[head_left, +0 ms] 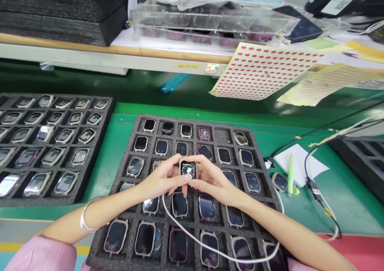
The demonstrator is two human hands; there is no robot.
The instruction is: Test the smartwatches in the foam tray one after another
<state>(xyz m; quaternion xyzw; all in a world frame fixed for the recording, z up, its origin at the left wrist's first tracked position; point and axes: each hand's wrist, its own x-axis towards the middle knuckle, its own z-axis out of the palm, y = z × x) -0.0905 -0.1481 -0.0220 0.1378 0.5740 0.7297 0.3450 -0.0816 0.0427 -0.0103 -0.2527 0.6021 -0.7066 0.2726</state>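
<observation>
While 1 lit watch is grasped by its sides between the fingertips of the left hand and the right hand, its screen is touched by the left thumb. 3 foam trays are seen; in the middle tray, 5 watches are held in the far row and 6 in the near row. That tray is separated from the left tray by a strip of green tabletop; on its right, room is narrowed by 1 loose watch and 1 green pen. Below both hands, 1 white cable is looped (its upper end is hidden).
</observation>
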